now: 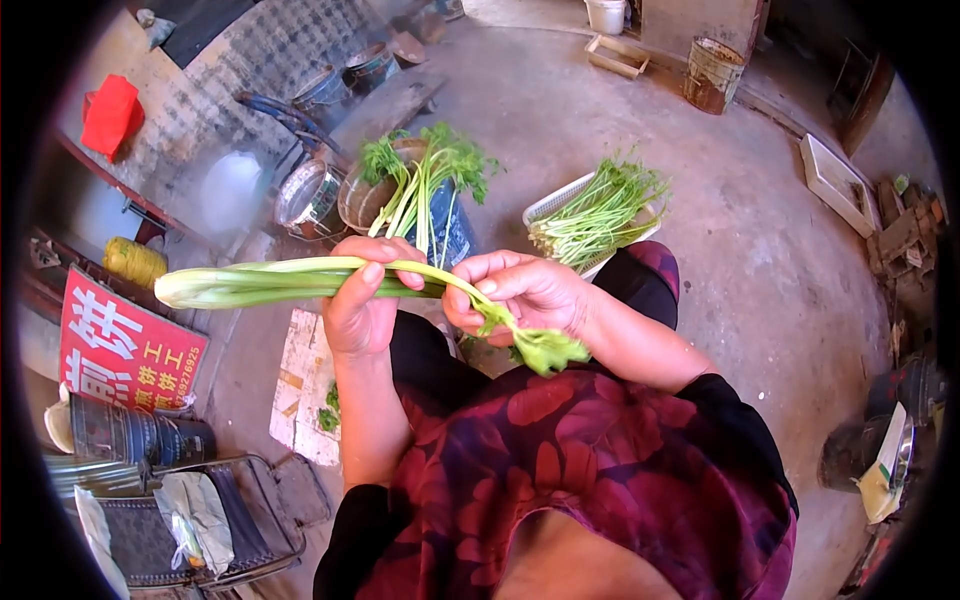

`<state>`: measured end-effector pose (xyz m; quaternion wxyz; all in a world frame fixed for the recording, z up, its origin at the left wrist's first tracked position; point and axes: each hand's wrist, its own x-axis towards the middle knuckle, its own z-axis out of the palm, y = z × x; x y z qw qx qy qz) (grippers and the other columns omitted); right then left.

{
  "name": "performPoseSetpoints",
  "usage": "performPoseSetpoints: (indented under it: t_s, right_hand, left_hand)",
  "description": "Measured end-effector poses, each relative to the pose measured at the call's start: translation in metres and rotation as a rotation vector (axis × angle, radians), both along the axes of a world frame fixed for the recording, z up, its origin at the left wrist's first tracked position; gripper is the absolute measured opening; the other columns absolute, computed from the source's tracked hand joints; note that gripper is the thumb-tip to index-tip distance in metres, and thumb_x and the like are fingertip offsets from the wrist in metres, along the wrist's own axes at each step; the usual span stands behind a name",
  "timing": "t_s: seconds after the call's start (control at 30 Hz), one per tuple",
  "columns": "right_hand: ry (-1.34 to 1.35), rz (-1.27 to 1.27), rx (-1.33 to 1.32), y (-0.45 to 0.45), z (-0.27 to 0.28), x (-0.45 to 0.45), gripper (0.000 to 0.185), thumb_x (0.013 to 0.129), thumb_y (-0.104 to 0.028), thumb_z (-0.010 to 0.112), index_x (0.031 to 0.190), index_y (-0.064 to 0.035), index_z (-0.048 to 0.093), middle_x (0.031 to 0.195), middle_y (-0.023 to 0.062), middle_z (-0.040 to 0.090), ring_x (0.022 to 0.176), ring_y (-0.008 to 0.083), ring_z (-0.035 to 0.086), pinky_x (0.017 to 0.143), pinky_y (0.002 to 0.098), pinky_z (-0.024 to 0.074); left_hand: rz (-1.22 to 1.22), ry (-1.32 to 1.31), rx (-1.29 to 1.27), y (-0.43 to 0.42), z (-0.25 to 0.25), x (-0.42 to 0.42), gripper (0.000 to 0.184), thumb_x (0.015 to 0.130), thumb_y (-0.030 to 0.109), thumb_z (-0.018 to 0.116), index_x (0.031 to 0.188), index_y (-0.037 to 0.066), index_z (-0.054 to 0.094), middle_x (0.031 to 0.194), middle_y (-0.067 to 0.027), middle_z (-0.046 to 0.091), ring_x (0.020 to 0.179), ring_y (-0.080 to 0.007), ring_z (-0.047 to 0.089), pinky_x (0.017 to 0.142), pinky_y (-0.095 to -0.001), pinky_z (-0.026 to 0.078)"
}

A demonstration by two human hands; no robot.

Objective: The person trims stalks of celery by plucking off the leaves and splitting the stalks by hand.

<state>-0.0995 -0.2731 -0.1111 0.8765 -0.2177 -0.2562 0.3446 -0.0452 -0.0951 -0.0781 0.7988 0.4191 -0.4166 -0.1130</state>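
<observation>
A bunch of celery (240, 286) lies sideways in front of my chest, its pale root end to the left and its leaves to the right. My left hand (368, 290) is wrapped round the middle of the stalks. With thumb and fingers, my right hand (520, 292) pinches a stalk near the leafy end. Beyond my hands, more leafy celery (425, 185) rests over a bucket. To its right, a white basket (545, 204) holds a heap of thin green stalks (600, 212).
A red sign (130, 345) stands at the left, above a chair with a bag (195, 520). A white board (305, 390) with some leaves lies low left of my legs. Metal pots (308, 200) stand beyond. A rusty bucket (713, 75) and a white tray (838, 185) are farther off.
</observation>
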Motion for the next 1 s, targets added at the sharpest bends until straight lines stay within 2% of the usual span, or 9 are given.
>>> performPoseSetpoints:
  t_s: [0.2, 0.23, 0.33, 0.37, 0.47, 0.5, 0.63, 0.83, 1.0]
  right_hand:
    - [-0.002, -0.021, -0.018, 0.006, -0.005, -0.003, 0.014, 0.083, -0.015, 0.054, 0.089, -0.0029, 0.052, 0.082, 0.0135, 0.056, 0.055, 0.0096, 0.055, 0.044, 0.0151, 0.0424]
    - [-0.027, 0.090, 0.009, 0.001, -0.013, 0.007, 0.017, 0.082, -0.015, 0.055, 0.092, -0.0015, 0.052, 0.080, 0.0109, 0.055, 0.059, 0.0099, 0.055, 0.049, 0.0175, 0.0463]
    - [0.012, -0.005, 0.030, 0.008, -0.008, -0.001, 0.024, 0.083, -0.016, 0.054, 0.100, 0.0005, 0.052, 0.078, 0.0071, 0.053, 0.064, 0.0087, 0.055, 0.054, 0.0191, 0.0477]
    - [-0.011, -0.067, -0.066, 0.007, -0.003, -0.004, 0.030, 0.084, -0.017, 0.054, 0.107, 0.0012, 0.051, 0.076, 0.0038, 0.051, 0.062, 0.0059, 0.049, 0.053, 0.0195, 0.0454]
    - [-0.129, -0.018, -0.175, 0.007, -0.006, 0.001, 0.033, 0.084, -0.019, 0.052, 0.110, 0.0019, 0.050, 0.074, 0.0019, 0.049, 0.056, 0.0045, 0.042, 0.047, 0.0185, 0.0392]
    - [-0.167, -0.054, -0.214, 0.007, 0.001, -0.003, 0.023, 0.086, -0.017, 0.050, 0.099, 0.0011, 0.054, 0.069, -0.0002, 0.046, 0.051, 0.0050, 0.037, 0.045, 0.0186, 0.0340]
    - [-0.215, -0.338, -0.499, 0.006, 0.014, -0.006, 0.013, 0.081, -0.009, 0.041, 0.076, -0.0032, 0.052, 0.061, -0.0010, 0.043, 0.045, 0.0052, 0.036, 0.042, 0.0192, 0.0325]
    - [-0.117, -0.623, -0.495, 0.012, 0.000, -0.001, 0.016, 0.079, -0.010, 0.038, 0.073, -0.0045, 0.052, 0.058, -0.0025, 0.042, 0.044, 0.0041, 0.033, 0.039, 0.0198, 0.0269]
    - [0.028, -0.706, -0.495, 0.007, -0.013, 0.002, 0.015, 0.080, -0.009, 0.038, 0.072, -0.0058, 0.051, 0.058, -0.0039, 0.041, 0.044, 0.0036, 0.028, 0.040, 0.0187, 0.0226]
  left_hand:
    - [-0.013, -0.010, -0.014, -0.001, 0.002, -0.002, 0.015, 0.077, 0.013, 0.052, 0.088, 0.002, 0.054, 0.065, -0.0117, 0.055, 0.064, -0.0219, 0.050, 0.068, -0.0357, 0.039]
    - [-0.015, -0.011, -0.018, -0.002, 0.004, -0.003, 0.015, 0.078, 0.014, 0.052, 0.088, 0.003, 0.054, 0.065, -0.0113, 0.055, 0.064, -0.0217, 0.050, 0.067, -0.0356, 0.039]
    - [-0.013, -0.012, -0.025, -0.003, 0.006, -0.003, 0.016, 0.079, 0.016, 0.053, 0.087, 0.003, 0.053, 0.064, -0.0103, 0.054, 0.063, -0.0212, 0.050, 0.067, -0.0353, 0.039]
    - [-0.008, -0.009, -0.025, -0.003, 0.006, -0.002, 0.016, 0.080, 0.017, 0.053, 0.087, 0.003, 0.053, 0.063, -0.0100, 0.053, 0.063, -0.0210, 0.050, 0.067, -0.0352, 0.039]
    - [0.030, -0.013, -0.008, -0.001, 0.005, 0.000, 0.018, 0.081, 0.019, 0.054, 0.087, 0.003, 0.053, 0.063, -0.0091, 0.053, 0.063, -0.0202, 0.049, 0.067, -0.0350, 0.039]
    - [0.047, -0.016, 0.001, 0.000, 0.005, 0.000, 0.018, 0.081, 0.020, 0.054, 0.086, 0.003, 0.053, 0.063, -0.0089, 0.053, 0.062, -0.0199, 0.049, 0.067, -0.0350, 0.039]
    - [0.165, -0.036, 0.028, 0.001, 0.013, -0.006, 0.017, 0.081, 0.019, 0.055, 0.085, 0.002, 0.054, 0.065, -0.0089, 0.054, 0.059, -0.0187, 0.050, 0.068, -0.0344, 0.040]
    - [0.498, 0.005, 0.102, -0.009, 0.015, -0.020, 0.014, 0.078, 0.010, 0.060, 0.085, -0.002, 0.056, 0.072, -0.0093, 0.057, 0.060, -0.0150, 0.056, 0.059, -0.0254, 0.045]
    - [0.583, -0.013, 0.193, -0.021, 0.003, -0.021, 0.013, 0.077, 0.008, 0.060, 0.085, -0.003, 0.057, 0.074, -0.0086, 0.058, 0.058, -0.0144, 0.056, 0.054, -0.0250, 0.043]
